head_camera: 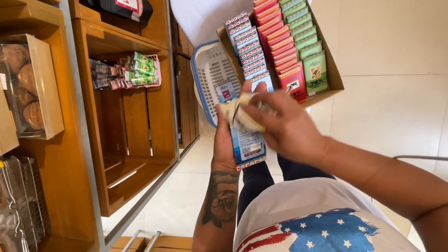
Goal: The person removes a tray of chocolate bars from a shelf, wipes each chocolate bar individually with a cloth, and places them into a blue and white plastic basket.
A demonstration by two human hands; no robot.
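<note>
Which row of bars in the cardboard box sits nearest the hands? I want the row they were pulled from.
The blue row, on the box's basket side; red and green rows lie farther over.

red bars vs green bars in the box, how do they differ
The red bars fill the middle row of the cardboard box; the green bars fill the row at its outer wall. The red wrappers are plain red with a small light patch on the front one; the front green wrapper has a pale panel. Both rows stand on edge, packed tight, and look alike in size.
</note>
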